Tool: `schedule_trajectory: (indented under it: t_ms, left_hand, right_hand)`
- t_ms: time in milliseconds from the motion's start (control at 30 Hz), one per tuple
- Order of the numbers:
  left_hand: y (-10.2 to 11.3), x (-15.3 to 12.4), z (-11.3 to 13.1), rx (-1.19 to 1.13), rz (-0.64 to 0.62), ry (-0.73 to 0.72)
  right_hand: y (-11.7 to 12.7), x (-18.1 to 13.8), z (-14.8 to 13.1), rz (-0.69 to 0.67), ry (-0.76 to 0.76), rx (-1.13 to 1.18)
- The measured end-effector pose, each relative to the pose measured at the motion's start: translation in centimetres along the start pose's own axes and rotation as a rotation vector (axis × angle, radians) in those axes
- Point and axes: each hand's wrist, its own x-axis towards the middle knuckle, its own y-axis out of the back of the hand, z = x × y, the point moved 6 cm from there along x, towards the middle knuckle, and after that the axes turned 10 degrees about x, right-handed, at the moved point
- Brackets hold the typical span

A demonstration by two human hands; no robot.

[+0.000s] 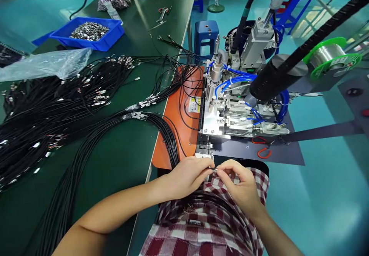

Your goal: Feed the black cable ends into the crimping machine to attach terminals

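Above my lap, my left hand (191,175) is closed in a pinch on the end of a thin black cable (212,168). The fingertips of my right hand (240,185) meet it from the other side, pinched on the cable's small light-coloured tip. Most of the cable is hidden behind my left hand. Just beyond that hand, a bundle of black cables (168,133) drapes across the orange board (163,152). A metal machine (213,123) with blue air tubes stands in front of my hands.
Heaps of black cables (66,94) with metal ends cover the green table (115,163) at left. A blue tray (108,42) there holds small metal parts. Red-handled scissors (263,153) lie right of the machine, below a solder wire spool (328,58). Blue stools (206,33) stand behind.
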Motion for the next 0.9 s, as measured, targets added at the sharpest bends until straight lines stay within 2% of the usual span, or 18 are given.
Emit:
schedule_trajectory:
  t_ms: [133,333,467,700,900]
  left_hand:
    - [0.4,0.4,0.6,-0.046,0.029,0.010]
    - [-0.1,0.6,-1.1,-0.410,0.063,0.204]
    - [-0.7,0.6,-1.9,-0.475,0.088,0.231]
    - [-0.6,0.5,-1.8,-0.517,0.095,0.222]
    - [-0.5,0.4,-1.9,-0.559,0.117,0.228]
  right_hand:
    - [-0.1,0.5,0.4,0.004,-0.096,0.085]
    - [0.3,1.2,1.8,-0.006,-0.310,0.351]
    - [0.0,1.4,2.4,-0.007,-0.327,0.429]
    - [-1.1,1.5,3.6,-0.020,-0.356,0.554]
    - [-1.5,1.4,3.5,0.022,-0.372,0.512]
